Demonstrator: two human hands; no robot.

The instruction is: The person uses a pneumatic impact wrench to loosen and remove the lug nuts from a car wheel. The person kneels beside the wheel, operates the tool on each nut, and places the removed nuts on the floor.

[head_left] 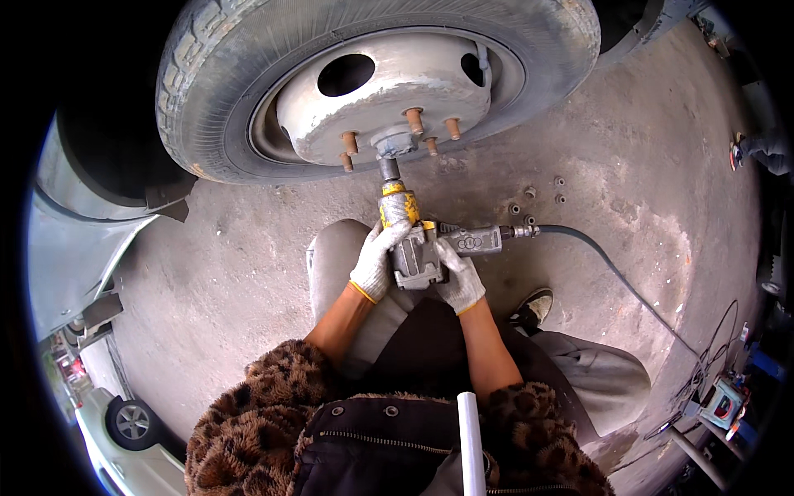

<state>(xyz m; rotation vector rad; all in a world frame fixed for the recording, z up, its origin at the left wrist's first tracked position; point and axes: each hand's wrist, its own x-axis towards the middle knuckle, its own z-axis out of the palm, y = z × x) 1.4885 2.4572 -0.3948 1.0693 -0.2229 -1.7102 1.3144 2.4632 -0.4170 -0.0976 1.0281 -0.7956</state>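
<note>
My two hands, in white knit gloves, hold a worn yellow and grey air impact wrench (418,258) low in front of the wheel. My left hand (381,258) is closed round the body behind its yellow nose. My right hand (460,279) grips it where the handle meets the body; the fingertips are partly hidden. The wrench's socket (389,169) points up at the wheel, beside the grey hub (394,142); what sits inside it is hidden. Several rusty bare studs (413,121) stick out of the pale, scuffed steel rim (372,107) inside the big tire (217,116).
Several loose lug nuts (530,192) lie on the concrete floor right of the wrench. A dark air hose (608,258) runs from its handle to the right. A parked car (124,450) stands at lower left, a jack-like blue and red tool (724,405) at lower right.
</note>
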